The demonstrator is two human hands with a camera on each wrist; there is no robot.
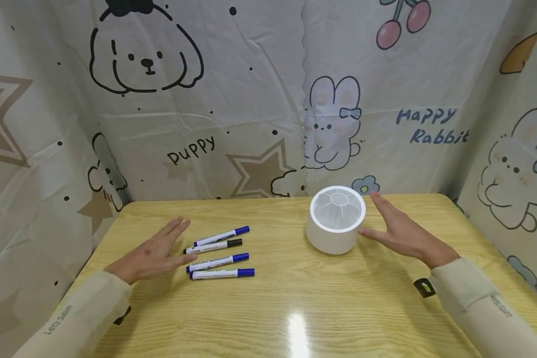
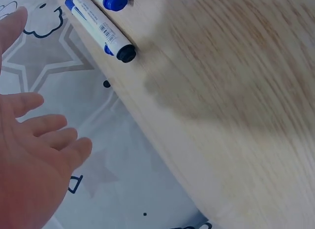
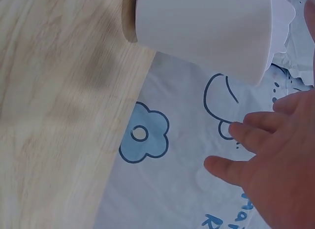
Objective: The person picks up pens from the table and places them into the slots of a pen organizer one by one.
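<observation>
Several whiteboard markers lie side by side at the left of the table: a blue-capped marker [image 1: 221, 236] at the back, a black-capped marker [image 1: 212, 246] below it, then another blue-capped marker [image 1: 218, 262] and a front blue-capped marker [image 1: 221, 274]. My left hand [image 1: 154, 253] is spread at their left ends, fingers extended and holding nothing. A round white pen holder [image 1: 333, 241] with inner dividers stands upright right of the middle. Just to its right is my right hand [image 1: 402, 231], fingers spread, thumb tip near the holder's side; the palm holds nothing.
The wooden table [image 1: 277, 303] has its back edge against a patterned curtain [image 1: 250, 99] printed with cartoon animals. More curtain hangs at both sides. Light sleeves cover both forearms, and a small dark device [image 1: 425, 287] sits under the right wrist.
</observation>
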